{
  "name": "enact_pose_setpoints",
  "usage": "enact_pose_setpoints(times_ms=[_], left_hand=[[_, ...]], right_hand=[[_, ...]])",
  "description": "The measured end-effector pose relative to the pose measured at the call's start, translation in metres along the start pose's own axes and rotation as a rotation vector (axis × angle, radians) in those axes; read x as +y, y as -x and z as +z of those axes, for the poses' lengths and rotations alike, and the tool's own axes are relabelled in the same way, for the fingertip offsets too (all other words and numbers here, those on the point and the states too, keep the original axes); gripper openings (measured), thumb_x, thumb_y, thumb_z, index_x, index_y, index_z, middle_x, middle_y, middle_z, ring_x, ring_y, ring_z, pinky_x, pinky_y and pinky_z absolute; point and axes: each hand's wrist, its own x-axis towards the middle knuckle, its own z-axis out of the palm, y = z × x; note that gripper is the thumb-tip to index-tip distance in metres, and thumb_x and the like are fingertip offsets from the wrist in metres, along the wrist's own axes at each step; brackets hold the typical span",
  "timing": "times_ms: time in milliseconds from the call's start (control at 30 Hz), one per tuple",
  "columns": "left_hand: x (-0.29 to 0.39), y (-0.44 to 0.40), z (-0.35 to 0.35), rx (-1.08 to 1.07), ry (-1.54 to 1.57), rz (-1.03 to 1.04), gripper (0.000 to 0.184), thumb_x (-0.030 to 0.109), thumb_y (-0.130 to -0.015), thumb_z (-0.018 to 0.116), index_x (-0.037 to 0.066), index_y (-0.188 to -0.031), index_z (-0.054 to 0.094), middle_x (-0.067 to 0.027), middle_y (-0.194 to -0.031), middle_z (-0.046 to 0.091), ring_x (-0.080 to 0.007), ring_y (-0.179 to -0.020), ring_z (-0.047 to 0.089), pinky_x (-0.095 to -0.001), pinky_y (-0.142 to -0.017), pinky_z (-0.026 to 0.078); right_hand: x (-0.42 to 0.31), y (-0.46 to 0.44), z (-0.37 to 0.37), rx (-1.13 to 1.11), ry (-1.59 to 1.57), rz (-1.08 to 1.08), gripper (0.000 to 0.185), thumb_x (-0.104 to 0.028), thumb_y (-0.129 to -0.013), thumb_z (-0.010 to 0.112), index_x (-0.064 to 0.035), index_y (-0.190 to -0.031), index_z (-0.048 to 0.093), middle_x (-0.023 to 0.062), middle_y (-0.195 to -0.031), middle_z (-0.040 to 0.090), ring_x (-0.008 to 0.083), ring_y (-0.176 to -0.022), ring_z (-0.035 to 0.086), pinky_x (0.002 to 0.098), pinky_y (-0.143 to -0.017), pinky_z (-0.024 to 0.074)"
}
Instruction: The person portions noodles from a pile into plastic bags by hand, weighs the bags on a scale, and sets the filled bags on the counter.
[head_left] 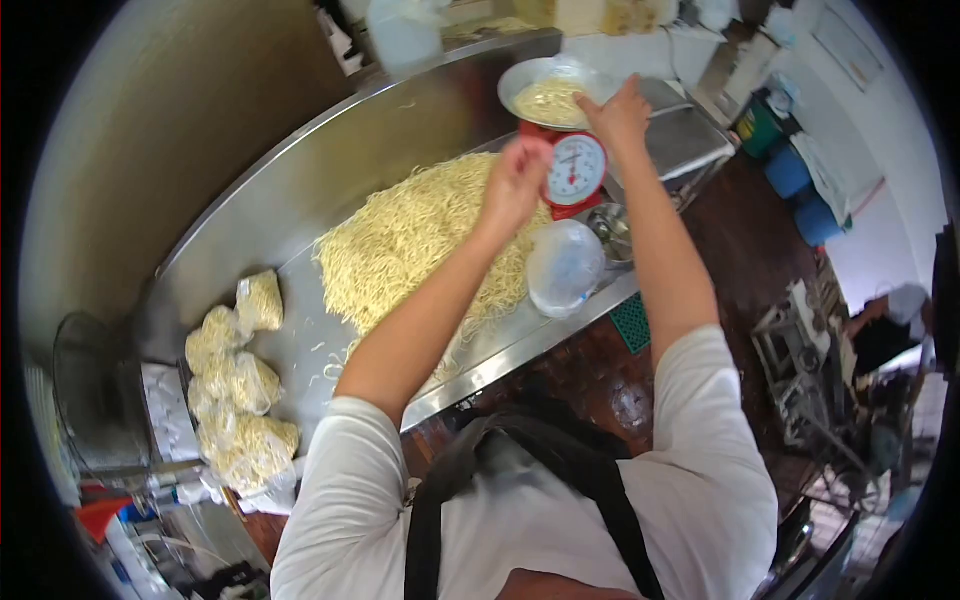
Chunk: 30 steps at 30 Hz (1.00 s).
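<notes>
My right hand (620,115) is at the right rim of a metal bowl (515,82), thumb and fingers apart. Inside the bowl is a portion of pale yellow noodles (550,102). The bowl rests on a red dial scale (575,170). Left of the dial, slightly blurred, my left hand (517,182) has its fingers curled together; whether anything is in them is hidden. Below it spreads a large heap of loose noodles (410,245) on the steel table (300,300). A stack of clear plastic bags (565,268) lies in front of the scale.
Several filled bags of noodles (240,375) sit at the table's left end. Small metal bowls (612,230) stand beside the scale. A raised steel wall (330,130) runs along the back. At right are blue bins (790,175), a machine (795,350) and another person (885,325).
</notes>
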Motion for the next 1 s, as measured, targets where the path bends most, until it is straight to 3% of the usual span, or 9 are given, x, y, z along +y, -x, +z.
enact_pose_setpoints(times_ms=[133, 233, 267, 467, 600, 767, 867, 967, 1000], left_hand=[[-0.004, 0.097, -0.048, -0.047, 0.061, -0.282, 0.015, 0.015, -0.097, 0.059, 0.002, -0.103, 0.061, -0.0009, -0.074, 0.056, -0.0087, -0.063, 0.054, -0.0252, -0.059, 0.048], [0.006, 0.134, -0.105, 0.099, -0.003, -0.282, 0.016, 0.014, -0.097, 0.060, 0.001, -0.105, 0.061, 0.0001, -0.073, 0.056, -0.0084, -0.063, 0.054, -0.0246, -0.059, 0.048], [0.014, 0.140, -0.120, 0.169, 0.005, -0.264, 0.019, 0.016, -0.096, 0.062, 0.001, -0.106, 0.061, 0.0009, -0.074, 0.057, -0.0083, -0.065, 0.055, -0.0243, -0.061, 0.049], [0.084, 0.152, -0.154, 0.270, -0.232, -0.160, 0.065, 0.026, -0.083, 0.079, 0.003, -0.135, 0.048, -0.0102, -0.114, 0.059, -0.0154, -0.099, 0.060, -0.0285, -0.086, 0.052], [0.078, 0.166, -0.162, 0.183, -0.707, -0.152, 0.111, 0.043, -0.066, 0.087, 0.002, -0.150, 0.025, -0.0224, -0.149, 0.035, -0.0340, -0.142, 0.030, -0.0390, -0.117, 0.026], [-0.048, 0.229, -0.206, -0.225, -0.373, -0.611, 0.077, 0.032, -0.075, 0.082, 0.000, -0.136, 0.047, -0.0174, -0.128, 0.059, -0.0283, -0.120, 0.056, -0.0385, -0.105, 0.042], [-0.063, 0.268, -0.219, 0.008, -0.124, -0.728, 0.048, 0.018, -0.082, 0.074, 0.000, -0.123, 0.057, -0.0119, -0.112, 0.066, -0.0246, -0.103, 0.063, -0.0352, -0.095, 0.047], [-0.045, 0.285, -0.217, 0.564, 0.223, -0.719, 0.038, 0.004, -0.084, 0.067, 0.002, -0.120, 0.058, -0.0067, -0.103, 0.067, -0.0193, -0.091, 0.064, -0.0313, -0.085, 0.050], [-0.063, 0.294, -0.220, 0.517, 0.151, -0.723, 0.038, -0.002, -0.080, 0.065, 0.006, -0.116, 0.058, -0.0036, -0.097, 0.064, -0.0163, -0.089, 0.061, -0.0306, -0.079, 0.049]], right_hand=[[0.024, -0.089, 0.104, -0.570, -0.160, 0.034, 0.067, -0.047, -0.084, 0.068, 0.0012, -0.129, 0.057, 0.0169, -0.104, 0.061, 0.0299, -0.089, 0.058, 0.0422, -0.080, 0.0447], [-0.037, -0.099, 0.069, -0.531, -0.791, -0.115, 0.030, -0.027, -0.093, 0.062, -0.0097, -0.116, 0.068, -0.0041, -0.070, 0.049, 0.0088, -0.061, 0.042, 0.0278, -0.054, 0.0338], [-0.079, -0.077, 0.022, -0.557, -1.031, 0.080, 0.027, -0.025, -0.092, 0.063, -0.0100, -0.113, 0.069, -0.0038, -0.067, 0.049, 0.0084, -0.058, 0.040, 0.0298, -0.051, 0.0313], [-0.186, 0.057, -0.128, -0.788, -0.938, -0.423, 0.025, -0.028, -0.091, 0.068, -0.0076, -0.104, 0.071, 0.0000, -0.089, 0.068, 0.0102, -0.082, 0.059, 0.0264, -0.076, 0.0461], [-0.191, 0.177, -0.090, -0.933, -0.845, -0.569, 0.032, -0.028, -0.087, 0.071, -0.0066, -0.110, 0.064, 0.0076, -0.097, 0.068, 0.0172, -0.091, 0.064, 0.0308, -0.084, 0.0493], [-0.188, 0.305, -0.012, -1.278, -1.054, -0.238, 0.038, -0.020, -0.092, 0.065, -0.0057, -0.127, 0.056, 0.0055, -0.094, 0.063, 0.0165, -0.088, 0.059, 0.0321, -0.080, 0.0484], [-0.157, 0.321, -0.013, -1.232, -1.288, 0.105, 0.056, -0.023, -0.090, 0.069, -0.0071, -0.138, 0.045, 0.0140, -0.115, 0.061, 0.0233, -0.105, 0.058, 0.0365, -0.090, 0.0465], [-0.106, 0.373, 0.017, -1.019, -0.867, -0.510, 0.073, -0.031, -0.085, 0.074, -0.0078, -0.144, 0.036, 0.0198, -0.139, 0.046, 0.0298, -0.126, 0.048, 0.0408, -0.099, 0.0424], [-0.106, 0.414, 0.019, -0.998, -0.809, -0.546, 0.077, -0.035, -0.082, 0.076, -0.0043, -0.142, 0.038, 0.0243, -0.144, 0.041, 0.0409, -0.134, 0.037, 0.0491, -0.100, 0.0402]])
